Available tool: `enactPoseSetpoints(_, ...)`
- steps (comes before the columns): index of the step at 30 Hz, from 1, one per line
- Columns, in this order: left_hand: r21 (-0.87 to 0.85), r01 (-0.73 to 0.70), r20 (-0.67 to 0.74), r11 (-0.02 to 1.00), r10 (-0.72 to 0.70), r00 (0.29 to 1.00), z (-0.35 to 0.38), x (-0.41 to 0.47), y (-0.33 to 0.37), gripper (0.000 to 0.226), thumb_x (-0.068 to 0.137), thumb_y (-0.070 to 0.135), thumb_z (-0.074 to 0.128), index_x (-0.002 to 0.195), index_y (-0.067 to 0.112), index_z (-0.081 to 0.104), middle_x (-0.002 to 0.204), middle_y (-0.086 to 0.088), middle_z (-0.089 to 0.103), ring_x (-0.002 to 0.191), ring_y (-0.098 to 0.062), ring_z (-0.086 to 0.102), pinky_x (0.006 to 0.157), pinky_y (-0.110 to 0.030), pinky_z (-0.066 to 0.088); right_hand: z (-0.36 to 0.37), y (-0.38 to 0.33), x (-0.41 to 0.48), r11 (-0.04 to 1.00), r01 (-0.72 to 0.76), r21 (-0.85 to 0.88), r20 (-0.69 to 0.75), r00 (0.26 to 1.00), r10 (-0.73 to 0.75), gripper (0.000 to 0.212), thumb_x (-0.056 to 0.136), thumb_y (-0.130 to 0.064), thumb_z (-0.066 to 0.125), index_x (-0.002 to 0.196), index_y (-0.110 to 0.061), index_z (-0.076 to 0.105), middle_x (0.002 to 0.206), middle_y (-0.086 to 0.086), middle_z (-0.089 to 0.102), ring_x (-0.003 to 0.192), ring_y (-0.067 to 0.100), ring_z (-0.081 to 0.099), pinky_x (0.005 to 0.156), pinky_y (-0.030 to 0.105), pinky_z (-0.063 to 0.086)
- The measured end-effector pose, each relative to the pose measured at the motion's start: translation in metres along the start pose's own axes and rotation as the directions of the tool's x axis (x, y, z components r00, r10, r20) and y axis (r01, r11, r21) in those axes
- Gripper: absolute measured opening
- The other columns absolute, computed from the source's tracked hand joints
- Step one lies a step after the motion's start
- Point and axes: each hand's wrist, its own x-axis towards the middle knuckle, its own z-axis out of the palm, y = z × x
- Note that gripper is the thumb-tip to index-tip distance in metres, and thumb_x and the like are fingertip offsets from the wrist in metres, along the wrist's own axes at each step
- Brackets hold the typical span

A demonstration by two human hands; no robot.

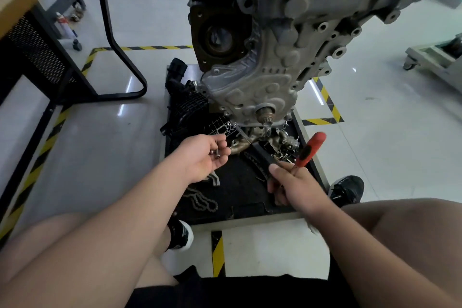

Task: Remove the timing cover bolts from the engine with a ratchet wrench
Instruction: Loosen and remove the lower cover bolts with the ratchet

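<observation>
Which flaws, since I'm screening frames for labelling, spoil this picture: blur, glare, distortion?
Head view: the red ratchet handle in the right hand is motion-blurred; glare streaks the glossy floor; wide-angle distortion stretches the frame's edges; the timing cover looks fairly sharp.

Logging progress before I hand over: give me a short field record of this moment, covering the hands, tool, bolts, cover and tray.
left hand: palm up, fingers curled round loose bolts
right hand: grips the ratchet wrench, clear of the engine
wrench: red-and-black handle shows; working end cannot be told
timing cover: on the engine; remaining bolts cannot be counted
tray: black, under the engine, holds a chain and loose metal parts
</observation>
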Motion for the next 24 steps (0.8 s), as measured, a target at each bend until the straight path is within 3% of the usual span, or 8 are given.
enactPoseSetpoints(4, -0.151, 0.002, 0.052, 0.989, 0.006, 0.999, -0.005, -0.019, 0.0, 0.032, 0.095, -0.005, 0.035, 0.102, 0.007, 0.063, 0.076, -0.003, 0.066, 0.062, -0.015, 0.069, 0.048, -0.023, 0.053, -0.058, -0.042, 0.006, 0.997, 0.051, -0.052, 0.084, 0.995, -0.047, 0.027, 0.1, -0.015, 0.047, 0.08, 0.0, 0.059, 0.065, 0.011, 0.058, 0.046, 0.016, 0.043, 0.049, 0.025, 0.04)
enactPoseSetpoints(9, -0.314, 0.025, 0.015, 0.949, -0.021, 1.0, -0.003, -0.036, -0.002, 0.024, 0.099, 0.002, 0.038, 0.098, 0.006, 0.061, 0.064, -0.002, 0.068, 0.064, -0.016, 0.068, 0.051, -0.025, 0.055, -0.086, -0.037, -0.003, 0.999, 0.041, 0.001, 0.191, 0.981, -0.041, 0.025, 0.098, -0.008, 0.044, 0.077, 0.002, 0.055, 0.066, 0.019, 0.052, 0.046, 0.018, 0.044, 0.054, 0.032, 0.034)
enactPoseSetpoints(11, -0.339, 0.042, -0.016, 0.94, -0.051, 0.999, -0.001, -0.041, 0.0, 0.027, 0.098, 0.005, 0.034, 0.095, 0.007, 0.06, 0.058, 0.001, 0.063, 0.067, -0.016, 0.062, 0.057, -0.03, 0.051, -0.086, -0.027, -0.009, 0.998, 0.032, 0.048, 0.221, 0.974, -0.042, 0.029, 0.097, -0.008, 0.045, 0.072, 0.001, 0.055, 0.065, 0.02, 0.051, 0.045, 0.019, 0.042, 0.056, 0.035, 0.032)
enactPoseSetpoints(14, -0.374, 0.039, -0.071, 0.926, -0.071, 0.995, 0.002, -0.048, 0.01, 0.027, 0.096, 0.011, 0.03, 0.094, 0.007, 0.057, 0.046, 0.005, 0.045, 0.06, -0.014, 0.045, 0.059, -0.028, 0.037, -0.079, -0.02, -0.014, 0.996, 0.043, 0.081, 0.239, 0.969, -0.062, 0.028, 0.089, -0.022, 0.054, 0.066, -0.006, 0.058, 0.064, 0.017, 0.053, 0.046, 0.02, 0.043, 0.058, 0.035, 0.037)
enactPoseSetpoints(16, -0.347, 0.01, -0.093, 0.938, -0.045, 0.995, 0.004, -0.053, 0.018, 0.024, 0.099, 0.019, 0.036, 0.093, 0.008, 0.057, 0.042, 0.006, 0.037, 0.052, -0.012, 0.039, 0.056, -0.025, 0.034, -0.075, -0.021, -0.016, 0.993, 0.049, 0.106, 0.236, 0.969, -0.073, 0.028, 0.082, -0.03, 0.055, 0.062, -0.01, 0.06, 0.064, 0.016, 0.055, 0.047, 0.02, 0.044, 0.056, 0.032, 0.039)
enactPoseSetpoints(18, -0.209, -0.031, -0.103, 0.977, 0.01, 0.995, 0.007, -0.056, 0.023, 0.023, 0.101, 0.023, 0.039, 0.089, 0.013, 0.055, 0.041, 0.008, 0.032, 0.04, -0.009, 0.036, 0.048, -0.022, 0.032, -0.074, -0.021, -0.017, 0.99, 0.051, 0.128, 0.226, 0.971, -0.08, 0.027, 0.079, -0.034, 0.057, 0.061, -0.014, 0.062, 0.065, 0.015, 0.056, 0.047, 0.021, 0.044, 0.054, 0.031, 0.039)
enactPoseSetpoints(21, -0.029, -0.07, -0.125, 0.997, 0.066, 0.99, 0.014, -0.056, 0.023, 0.022, 0.1, 0.016, 0.034, 0.087, 0.017, 0.052, 0.044, 0.009, 0.031, 0.036, -0.007, 0.032, 0.041, -0.02, 0.029, -0.077, -0.021, -0.018, 0.992, 0.078, 0.095, 0.198, 0.976, -0.096, 0.034, 0.076, -0.045, 0.059, 0.061, -0.014, 0.063, 0.066, 0.015, 0.057, 0.049, 0.022, 0.047, 0.056, 0.036, 0.034)
enactPoseSetpoints(24, -0.175, -0.026, -0.142, 0.984, 0.001, 0.99, 0.026, -0.051, 0.009, 0.024, 0.092, 0.006, 0.031, 0.085, 0.011, 0.052, 0.06, 0.001, 0.039, 0.053, -0.012, 0.034, 0.052, -0.024, 0.03, -0.079, -0.022, -0.02, 0.993, 0.095, 0.064, 0.16, 0.982, -0.104, 0.042, 0.073, -0.053, 0.057, 0.062, -0.012, 0.063, 0.067, 0.021, 0.054, 0.052, 0.025, 0.048, 0.061, 0.042, 0.032)
